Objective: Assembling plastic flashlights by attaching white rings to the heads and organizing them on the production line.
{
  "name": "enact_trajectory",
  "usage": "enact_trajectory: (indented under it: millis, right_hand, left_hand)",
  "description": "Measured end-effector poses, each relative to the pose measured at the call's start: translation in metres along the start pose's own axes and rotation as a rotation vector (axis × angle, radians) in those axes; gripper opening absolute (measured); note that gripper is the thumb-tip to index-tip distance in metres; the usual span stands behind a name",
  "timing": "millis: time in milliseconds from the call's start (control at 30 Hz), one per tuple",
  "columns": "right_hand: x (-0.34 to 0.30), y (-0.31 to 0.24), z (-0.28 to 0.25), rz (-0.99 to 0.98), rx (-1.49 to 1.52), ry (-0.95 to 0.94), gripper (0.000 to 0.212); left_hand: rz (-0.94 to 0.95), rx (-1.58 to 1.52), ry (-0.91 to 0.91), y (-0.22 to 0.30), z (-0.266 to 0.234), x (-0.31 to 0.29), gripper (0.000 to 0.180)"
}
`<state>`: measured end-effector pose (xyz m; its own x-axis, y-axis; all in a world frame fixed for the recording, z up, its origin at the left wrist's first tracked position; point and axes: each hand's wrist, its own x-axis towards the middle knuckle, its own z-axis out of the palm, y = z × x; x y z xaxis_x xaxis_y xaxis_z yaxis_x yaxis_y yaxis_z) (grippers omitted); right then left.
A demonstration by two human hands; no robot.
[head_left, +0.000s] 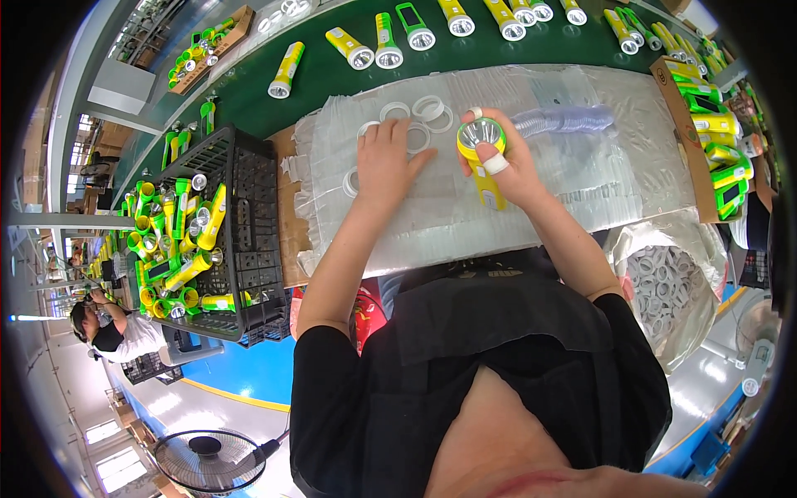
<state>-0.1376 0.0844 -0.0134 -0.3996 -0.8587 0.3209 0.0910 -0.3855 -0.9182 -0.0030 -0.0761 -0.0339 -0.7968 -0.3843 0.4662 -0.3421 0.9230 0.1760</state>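
My right hand [516, 163] is closed around a yellow and green flashlight [488, 192], its round reflector head tipped up toward me. White tape wraps the thumb and one finger of that hand. To the left, my left hand [383, 159] lies with fingers stretched over the plastic-covered work surface [432, 224], thumb apart. Around its fingertips are several loose white rings [429, 107]. Part of another white ring [350, 182] shows beside the wrist; whatever is under the palm is hidden.
A row of flashlights [383, 41] lies on the green belt [324, 91] beyond. At left stands a black crate [257, 207] of flashlights; a cardboard box [681, 124] holds more at right. A clear stacked roll [564, 121] lies near my right hand, above a sack of rings [660, 290].
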Motion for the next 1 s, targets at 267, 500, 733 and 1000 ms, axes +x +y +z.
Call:
enact_trajectory:
  millis: [267,500,733,1000]
  right_hand:
    - [-0.003,0.0,-0.005,-0.031,0.086,-0.028,0.033]
    - [0.005,0.005,-0.005,-0.055,0.05,-0.007,0.032]
    - [0.005,0.002,0.0,-0.004,0.039,-0.007,0.03]
    - [0.005,0.004,-0.001,-0.146,-0.123,-0.043,0.035]
  left_hand:
    - [-0.32,-0.541,-0.335,0.013,-0.007,-0.02,0.027]
    - [-0.206,-0.365,-0.113,0.015,-0.008,-0.032,0.034]
    - [-0.322,-0.731,0.028,0.02,-0.025,-0.028,0.022]
    - [0.109,-0.765,0.217,0.057,-0.054,0.015,0.032]
